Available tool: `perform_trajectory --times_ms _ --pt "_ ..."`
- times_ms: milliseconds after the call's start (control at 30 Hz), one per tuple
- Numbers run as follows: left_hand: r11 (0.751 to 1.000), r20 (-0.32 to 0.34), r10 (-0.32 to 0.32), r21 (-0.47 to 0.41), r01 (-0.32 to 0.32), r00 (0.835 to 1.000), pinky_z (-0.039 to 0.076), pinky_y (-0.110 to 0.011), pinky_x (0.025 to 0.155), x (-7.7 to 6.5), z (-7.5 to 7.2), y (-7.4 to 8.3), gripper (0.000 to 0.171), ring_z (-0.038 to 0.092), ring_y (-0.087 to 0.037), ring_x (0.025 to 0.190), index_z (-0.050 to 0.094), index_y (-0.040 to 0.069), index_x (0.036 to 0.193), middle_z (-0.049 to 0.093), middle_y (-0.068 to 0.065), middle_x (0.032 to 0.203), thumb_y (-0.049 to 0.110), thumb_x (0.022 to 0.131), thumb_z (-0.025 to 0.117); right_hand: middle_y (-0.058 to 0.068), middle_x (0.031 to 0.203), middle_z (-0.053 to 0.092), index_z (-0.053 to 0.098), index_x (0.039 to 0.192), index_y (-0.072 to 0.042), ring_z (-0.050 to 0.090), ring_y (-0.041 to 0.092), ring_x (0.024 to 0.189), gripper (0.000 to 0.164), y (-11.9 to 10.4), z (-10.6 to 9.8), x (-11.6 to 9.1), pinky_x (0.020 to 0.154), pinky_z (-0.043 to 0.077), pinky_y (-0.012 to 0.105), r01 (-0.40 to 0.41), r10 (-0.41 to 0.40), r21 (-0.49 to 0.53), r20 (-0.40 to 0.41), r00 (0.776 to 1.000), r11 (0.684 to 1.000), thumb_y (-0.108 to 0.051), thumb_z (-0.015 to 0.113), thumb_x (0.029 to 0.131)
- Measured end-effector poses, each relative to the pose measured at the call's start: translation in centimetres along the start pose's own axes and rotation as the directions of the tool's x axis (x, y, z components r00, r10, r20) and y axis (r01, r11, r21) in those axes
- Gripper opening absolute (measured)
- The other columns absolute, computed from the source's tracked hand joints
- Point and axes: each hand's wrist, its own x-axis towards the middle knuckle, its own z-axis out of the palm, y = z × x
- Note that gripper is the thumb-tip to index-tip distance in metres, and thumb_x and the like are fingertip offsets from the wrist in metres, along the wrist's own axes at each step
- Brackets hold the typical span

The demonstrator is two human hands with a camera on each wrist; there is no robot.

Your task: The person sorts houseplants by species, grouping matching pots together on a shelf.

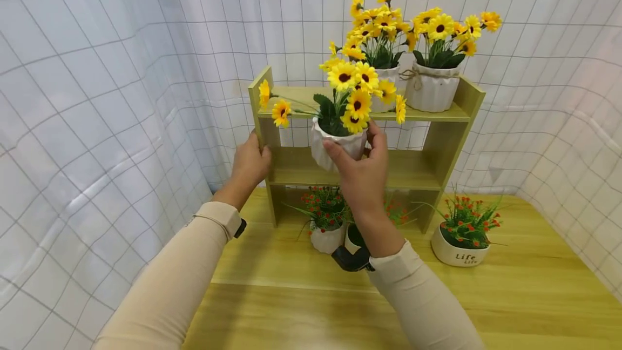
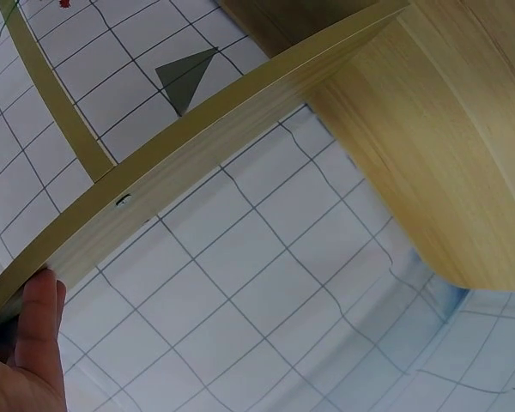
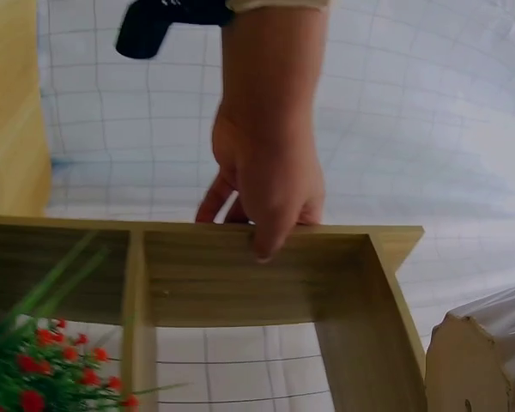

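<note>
My right hand (image 1: 364,177) holds a white pot of yellow sunflowers (image 1: 323,150) in front of the wooden shelf's (image 1: 408,177) upper part, thumb on the near side and fingers around the right. That pot is tilted, its base towards me; the base (image 3: 468,369) shows at the right wrist view's lower right. With my left hand (image 1: 250,160) I grip the shelf's left side panel (image 1: 264,82). The right wrist view shows that hand's thumb on the inner face and other fingers outside. On the top board stand two more sunflower pots, one at the right (image 1: 432,91) and one partly hidden behind the held flowers (image 1: 389,77).
Red-flowered plants stand low down: a white pot (image 1: 328,239) before the shelf, another pot (image 1: 353,236) mostly behind my right wrist, and an oval "Life" pot (image 1: 459,247) to the right. The wooden table (image 1: 301,312) carries everything. Grid-patterned white curtains (image 1: 121,96) surround it.
</note>
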Motion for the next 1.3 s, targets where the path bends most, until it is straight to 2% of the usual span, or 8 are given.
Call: perform_trajectory --times_ms 200,467,700,833,1033,1167,1300 --pt "1.0 -0.023 0.027 0.002 -0.027 0.999 0.053 -0.054 0.082 0.1 0.4 0.0 0.042 0.063 -0.046 0.106 0.042 -0.001 0.14 0.062 -0.031 0.121 0.014 0.101 0.047 0.009 0.12 0.052 0.049 0.136 -0.013 0.058 0.027 0.097 0.068 -0.8 0.8 2.6 0.073 0.056 0.035 -0.004 0.004 0.008 -0.017 1.0 1.0 -0.027 0.085 0.08" --pt "0.999 -0.037 0.033 0.007 -0.033 0.999 0.053 -0.055 0.081 -0.1 0.5 0.1 0.04 0.064 -0.047 0.104 0.045 -0.003 0.137 0.063 -0.033 0.118 0.013 0.1 0.049 0.009 0.108 0.054 0.054 0.127 -0.01 0.06 0.026 0.086 0.063 -1.2 2.3 4.0 0.067 0.057 0.035 -0.033 0.032 -0.02 -0.01 0.999 0.999 -0.032 0.086 0.077" --pt "0.999 -0.042 0.035 0.006 -0.035 0.998 0.053 -0.056 0.083 -0.3 0.4 0.2 0.042 0.063 -0.047 0.106 0.044 -0.003 0.139 0.062 -0.033 0.119 0.013 0.1 0.049 0.009 0.114 0.059 0.051 0.133 -0.008 0.061 0.021 0.097 0.07 -1.2 3.3 5.3 0.073 0.057 0.034 -0.081 0.082 -0.066 0.014 0.997 0.995 -0.033 0.086 0.079" --pt "0.999 -0.056 0.054 0.011 -0.053 0.997 0.053 -0.056 0.083 -0.2 0.4 0.1 0.042 0.063 -0.047 0.105 0.044 -0.003 0.139 0.062 -0.033 0.118 0.012 0.1 0.048 0.009 0.11 0.06 0.051 0.133 -0.007 0.061 0.021 0.095 0.069 -1.3 3.7 6.1 0.074 0.057 0.034 -0.091 0.093 -0.095 0.026 0.995 0.991 -0.036 0.085 0.079" --pt "0.998 -0.054 0.052 0.019 -0.051 0.997 0.053 -0.056 0.082 0.0 0.3 -0.1 0.043 0.063 -0.047 0.105 0.043 -0.002 0.141 0.062 -0.032 0.12 0.012 0.1 0.047 0.007 0.108 0.062 0.053 0.134 -0.007 0.063 0.019 0.093 0.069 -1.1 4.3 7.3 0.073 0.057 0.032 -0.109 0.114 -0.162 0.024 0.993 0.981 -0.041 0.082 0.082" --pt "0.999 -0.044 0.042 0.016 -0.041 0.998 0.053 -0.055 0.082 0.0 0.3 -0.1 0.043 0.064 -0.046 0.105 0.042 -0.002 0.142 0.062 -0.032 0.121 0.013 0.101 0.046 0.009 0.116 0.062 0.048 0.142 -0.003 0.063 0.017 0.096 0.078 -1.0 4.8 8.0 0.076 0.056 0.03 -0.128 0.136 -0.229 0.022 0.99 0.965 -0.042 0.08 0.083" --pt "0.999 -0.047 0.041 0.02 -0.04 0.998 0.053 -0.055 0.083 0.0 0.3 -0.2 0.043 0.063 -0.046 0.106 0.043 -0.002 0.141 0.062 -0.031 0.121 0.013 0.101 0.046 0.013 0.126 0.061 0.047 0.143 -0.001 0.061 0.017 0.104 0.08 -0.9 5.4 8.6 0.083 0.053 0.028 -0.102 0.119 -0.343 0.027 0.993 0.934 -0.045 0.078 0.084"
